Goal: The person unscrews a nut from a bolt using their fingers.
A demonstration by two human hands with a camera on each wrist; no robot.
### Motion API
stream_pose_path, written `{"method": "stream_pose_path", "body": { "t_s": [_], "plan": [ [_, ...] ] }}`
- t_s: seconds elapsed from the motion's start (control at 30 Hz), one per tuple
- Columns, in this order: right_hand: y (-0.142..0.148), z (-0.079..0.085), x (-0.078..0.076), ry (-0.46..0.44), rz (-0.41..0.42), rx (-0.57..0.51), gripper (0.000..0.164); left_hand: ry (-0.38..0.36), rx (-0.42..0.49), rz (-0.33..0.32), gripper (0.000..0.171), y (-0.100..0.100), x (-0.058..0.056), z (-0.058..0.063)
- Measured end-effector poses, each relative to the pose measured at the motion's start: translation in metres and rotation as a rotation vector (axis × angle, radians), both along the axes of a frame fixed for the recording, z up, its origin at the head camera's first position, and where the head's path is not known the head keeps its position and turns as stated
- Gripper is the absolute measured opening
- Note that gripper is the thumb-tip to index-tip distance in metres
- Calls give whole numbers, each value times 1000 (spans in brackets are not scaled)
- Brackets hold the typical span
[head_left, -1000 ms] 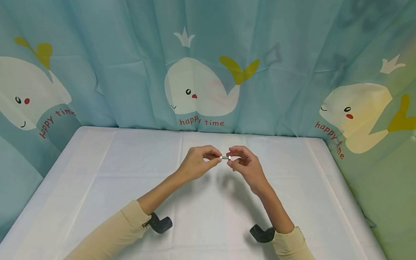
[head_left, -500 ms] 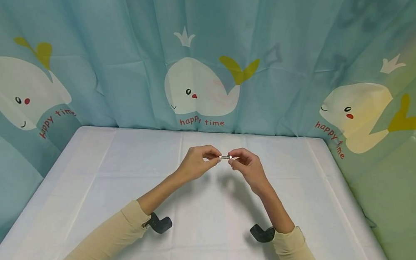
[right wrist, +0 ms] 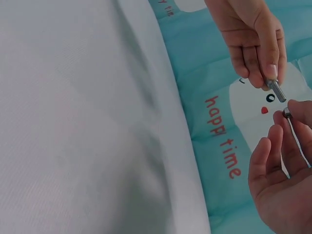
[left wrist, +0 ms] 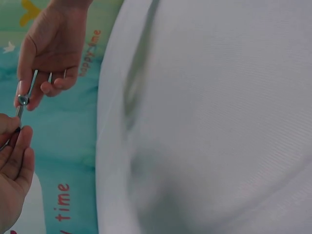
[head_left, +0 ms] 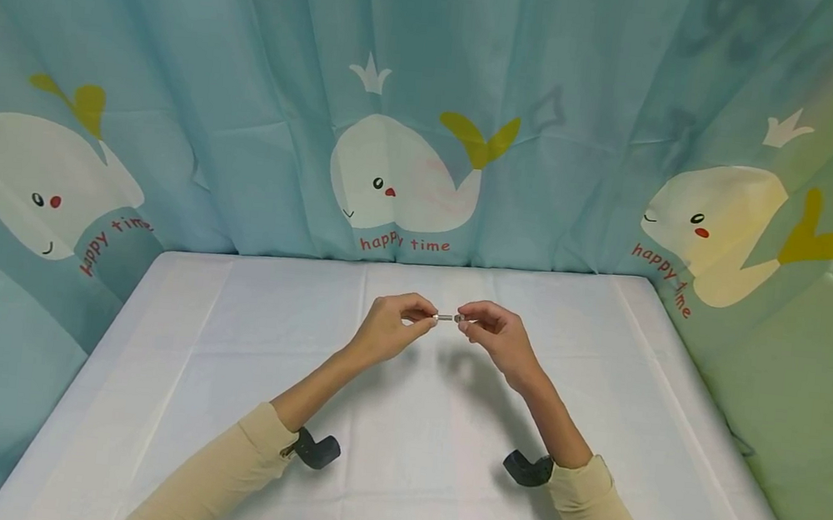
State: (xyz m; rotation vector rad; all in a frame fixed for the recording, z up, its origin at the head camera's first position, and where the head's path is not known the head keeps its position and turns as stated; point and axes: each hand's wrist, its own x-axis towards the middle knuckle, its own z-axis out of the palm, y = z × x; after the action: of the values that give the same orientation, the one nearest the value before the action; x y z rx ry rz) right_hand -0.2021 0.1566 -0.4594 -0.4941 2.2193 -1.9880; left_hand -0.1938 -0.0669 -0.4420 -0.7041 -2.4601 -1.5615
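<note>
Over the far part of the table, my left hand (head_left: 393,325) pinches a silver bolt (head_left: 444,318) by its head between thumb and fingertips. The bare shank points right, toward my right hand (head_left: 501,339), which pinches a small metal nut (head_left: 459,319) between thumb and index finger. In the right wrist view a narrow gap shows between the end of the bolt (right wrist: 277,90) and the nut (right wrist: 286,113). From the left wrist, the nut (left wrist: 23,100) overlaps the bolt's tip, and the left fingers (left wrist: 19,151) cover the bolt's head.
A white cloth covers the table (head_left: 397,459) beneath both hands. Blue-green curtains (head_left: 261,153) printed with whales stand behind the table and at its sides. A dark camera mount (head_left: 318,450) sits on the left wrist, another mount (head_left: 528,469) on the right.
The left hand has drawn slightly left with the bolt, and the nut, earlier on the shank, now sits apart from its end in the right fingers. The right index finger has lowered onto the nut.
</note>
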Motion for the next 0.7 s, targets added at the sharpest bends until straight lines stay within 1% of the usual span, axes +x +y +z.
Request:
{"method": "stream_pose_path", "body": {
  "t_s": [0.13,0.27,0.37,0.4,0.53,0.6,0.7],
  "plan": [
    [1,-5,0,-24,1,56,27,-27,-19,13,7,-2,1,-6],
    [0,6,9,-5,14,120,24,-62,-36,24,7,-5,3,-12],
    [0,14,15,22,22,162,22,-74,-42,30,7,-6,4,-18],
    [0,13,16,24,22,177,21,-75,-45,31,7,-6,4,-20],
    [2,7,14,72,32,257,18,-69,-64,35,7,-9,4,-30],
    [4,-6,8,97,32,295,17,-66,-79,36,6,-9,4,-35],
    [7,-25,1,131,35,319,17,-62,-89,33,5,-10,4,-41]
  ]
}}
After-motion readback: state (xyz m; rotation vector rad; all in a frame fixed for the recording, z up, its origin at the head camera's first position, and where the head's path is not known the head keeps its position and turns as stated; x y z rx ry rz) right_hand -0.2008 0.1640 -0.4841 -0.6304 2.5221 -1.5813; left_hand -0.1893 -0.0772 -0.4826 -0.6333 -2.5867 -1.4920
